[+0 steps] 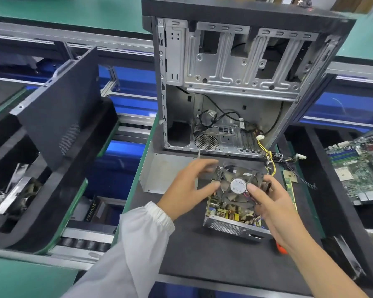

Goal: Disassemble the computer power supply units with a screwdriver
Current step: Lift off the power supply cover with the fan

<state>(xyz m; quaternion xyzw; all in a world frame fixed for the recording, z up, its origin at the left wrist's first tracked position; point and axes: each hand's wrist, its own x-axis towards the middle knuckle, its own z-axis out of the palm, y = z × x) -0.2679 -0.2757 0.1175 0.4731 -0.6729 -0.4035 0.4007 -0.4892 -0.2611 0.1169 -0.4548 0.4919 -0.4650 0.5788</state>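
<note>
The opened power supply unit lies on the dark mat of the surface, just in front of the stripped computer case, its circuit board and coils exposed and its perforated metal wall facing the camera. A cooling fan with a round white label sits tilted over the far half of the unit. The right hand grips the fan's right edge, thumb on the hub beside the label and fingers curled behind the frame. The left hand, in a white sleeve, has its fingers spread and loosely bent at the fan's left edge, the thumb tip touching the frame; it clasps nothing firmly. A grey metal cover lies flat just left of the unit. Yellow and black cables trail from the case toward the unit. An orange tool handle peeks from beneath the right wrist. A motherboard lies well apart on the right, and a black side panel leans at the left.
</note>
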